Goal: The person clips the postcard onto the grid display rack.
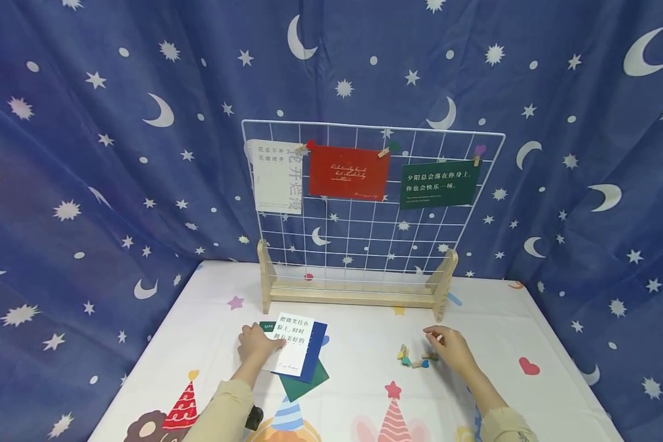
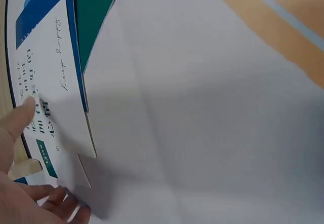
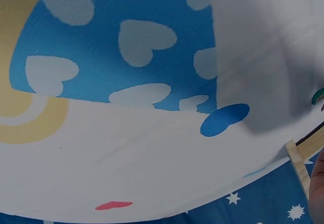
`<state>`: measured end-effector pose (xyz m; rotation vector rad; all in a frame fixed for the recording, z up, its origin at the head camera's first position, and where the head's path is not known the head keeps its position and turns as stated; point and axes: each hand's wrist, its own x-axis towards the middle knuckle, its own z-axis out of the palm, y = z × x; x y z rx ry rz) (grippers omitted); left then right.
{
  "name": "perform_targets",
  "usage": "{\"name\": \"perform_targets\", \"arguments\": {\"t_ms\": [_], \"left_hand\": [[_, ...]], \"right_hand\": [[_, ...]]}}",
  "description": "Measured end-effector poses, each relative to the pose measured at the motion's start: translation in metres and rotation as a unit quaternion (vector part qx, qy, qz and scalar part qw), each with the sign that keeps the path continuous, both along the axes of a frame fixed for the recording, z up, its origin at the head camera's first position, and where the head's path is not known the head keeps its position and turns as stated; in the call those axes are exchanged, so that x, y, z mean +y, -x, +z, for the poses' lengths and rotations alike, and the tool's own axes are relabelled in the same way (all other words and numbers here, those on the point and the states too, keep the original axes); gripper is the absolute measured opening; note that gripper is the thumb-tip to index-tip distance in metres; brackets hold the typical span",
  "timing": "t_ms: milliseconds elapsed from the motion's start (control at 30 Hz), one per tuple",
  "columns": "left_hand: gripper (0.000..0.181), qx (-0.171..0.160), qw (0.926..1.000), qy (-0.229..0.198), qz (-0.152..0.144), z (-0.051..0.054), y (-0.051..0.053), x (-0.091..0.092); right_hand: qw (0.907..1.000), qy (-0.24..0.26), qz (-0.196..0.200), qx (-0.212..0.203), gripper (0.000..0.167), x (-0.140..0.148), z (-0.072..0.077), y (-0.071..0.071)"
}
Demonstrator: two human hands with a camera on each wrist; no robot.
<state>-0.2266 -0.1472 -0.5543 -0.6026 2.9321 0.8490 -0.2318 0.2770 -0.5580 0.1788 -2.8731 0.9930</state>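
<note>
My left hand (image 1: 255,345) is at a small stack of cards, its thumb over the top white card (image 1: 295,356) with printed text and its fingers curled at the card's edge. Under that card lie a blue card (image 1: 315,353), a green card (image 1: 309,388) and another card with a green label (image 2: 46,158). To the right, my right hand (image 1: 452,348) hovers beside several small wooden clothespins (image 1: 406,357) with coloured decorations. Its fingers are loosely bent, and nothing shows between them. Only a sliver of this hand appears in the right wrist view.
A white wire grid (image 1: 359,242) stands in a wooden base (image 1: 353,298) at the back. Clipped to it are a white card (image 1: 273,178), a red card (image 1: 348,174) and a dark green card (image 1: 439,184). A patterned cloth covers the table; a starry curtain hangs behind.
</note>
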Motion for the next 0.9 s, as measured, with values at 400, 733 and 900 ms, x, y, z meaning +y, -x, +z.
{"name": "perform_targets", "arguments": {"t_ms": [400,733,900], "left_hand": [[0.079,-0.068,0.9917,-0.078,0.076,0.002,0.003,0.003],[0.077,-0.046,0.9841,-0.167,0.038,0.005,0.000,-0.013],[0.081,-0.057,0.9620,-0.264,0.041,-0.008,0.016,-0.032]], "right_hand": [[0.9997,-0.008,-0.017,-0.013,0.017,0.001,-0.003,-0.001],[0.9998,-0.006,0.017,0.000,0.017,-0.006,0.004,0.005],[0.9994,-0.024,0.026,-0.006,0.017,-0.008,0.004,0.008]]}}
